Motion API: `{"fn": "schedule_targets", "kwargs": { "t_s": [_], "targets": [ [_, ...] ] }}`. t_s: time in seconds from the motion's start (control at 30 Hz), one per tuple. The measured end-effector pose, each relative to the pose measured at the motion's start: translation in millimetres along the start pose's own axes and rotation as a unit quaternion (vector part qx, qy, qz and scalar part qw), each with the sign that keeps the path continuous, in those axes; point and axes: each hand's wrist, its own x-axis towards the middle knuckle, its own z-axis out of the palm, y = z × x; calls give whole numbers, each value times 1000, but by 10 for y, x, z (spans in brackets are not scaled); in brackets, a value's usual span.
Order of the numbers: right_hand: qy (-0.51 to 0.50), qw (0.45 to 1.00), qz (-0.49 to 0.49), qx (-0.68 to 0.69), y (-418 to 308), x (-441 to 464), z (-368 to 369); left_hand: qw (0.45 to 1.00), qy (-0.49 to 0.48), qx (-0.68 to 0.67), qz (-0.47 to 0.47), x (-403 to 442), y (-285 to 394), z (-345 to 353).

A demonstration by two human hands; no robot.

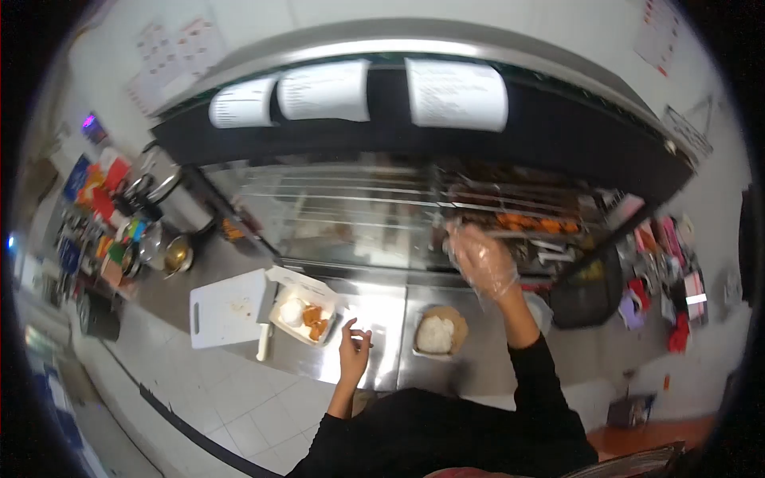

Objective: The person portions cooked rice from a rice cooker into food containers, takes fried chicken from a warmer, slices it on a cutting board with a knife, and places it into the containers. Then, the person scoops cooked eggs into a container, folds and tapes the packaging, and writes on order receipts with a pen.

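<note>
My left hand (355, 348) is bare and hovers over the steel counter, its fingers loosely bent and apart, nothing visible in them. Just left of it is an open takeaway box (280, 325) holding white rice and orange-brown food pieces. My right hand (484, 261) wears a clear plastic glove and reaches to the glass-fronted display case (351, 203). Its fingertips are blurred against the dark case, so whether they grip anything is unclear. Below that hand a brown takeaway container (461, 342) with white rice sits on the counter.
A white cutting board (231, 311) lies left of the box, with a white-handled knife (264, 342) at its edge. Orange food (538, 223) sits inside the case. A dark basket (588, 295) stands to the right. Paper slips (457, 94) hang above. A large pot (179, 195) is far left.
</note>
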Motion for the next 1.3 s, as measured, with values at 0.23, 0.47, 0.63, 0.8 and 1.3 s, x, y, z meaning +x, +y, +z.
{"fn": "schedule_targets", "kwargs": {
  "t_s": [0.23,0.47,0.63,0.8,1.3],
  "targets": [
    [89,902,24,-423,1127,341,-1101,996,-80,7,-47,-209,-70,150],
    [95,941,138,-294,2546,795,-1860,987,-111,-20,-115,-475,-326,329],
    [92,944,191,-252,2931,925,-1821,985,-93,-20,-142,-634,-473,349],
    [88,950,199,-225,3052,1073,-1682,984,-45,-45,-167,-697,-638,319],
    [84,959,213,-164,3001,1392,-1435,984,-62,-37,-163,-650,-738,394]
  ]
}}
